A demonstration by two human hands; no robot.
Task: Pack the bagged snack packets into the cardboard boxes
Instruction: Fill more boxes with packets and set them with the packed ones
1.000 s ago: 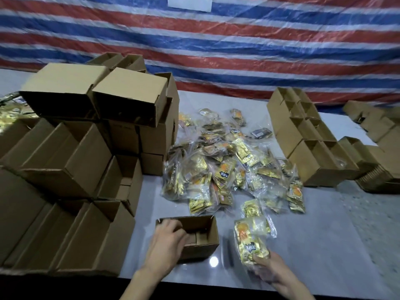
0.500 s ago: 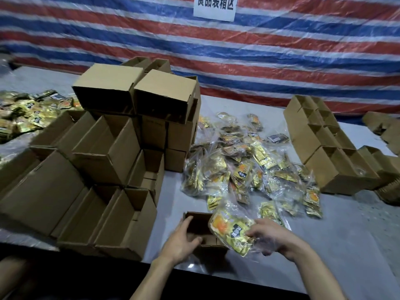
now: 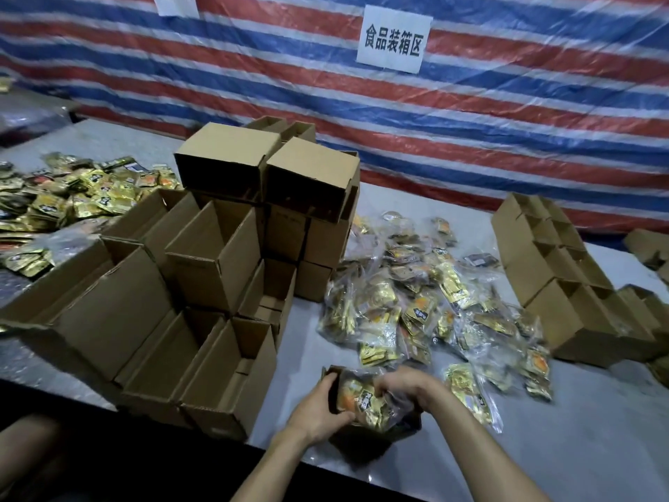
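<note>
left hand clasps the left wall of the small cardboard box at the front edge of the bench | right hand curled into the bag of snack packets; bag sits in the box mouth, partly sticking out | pile of bagged packets just behind; empty boxes stacked to the left

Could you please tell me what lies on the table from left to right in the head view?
Loose gold snack packets → stacked cardboard boxes → pile of bagged snack packets → rows of open cardboard boxes.
</note>
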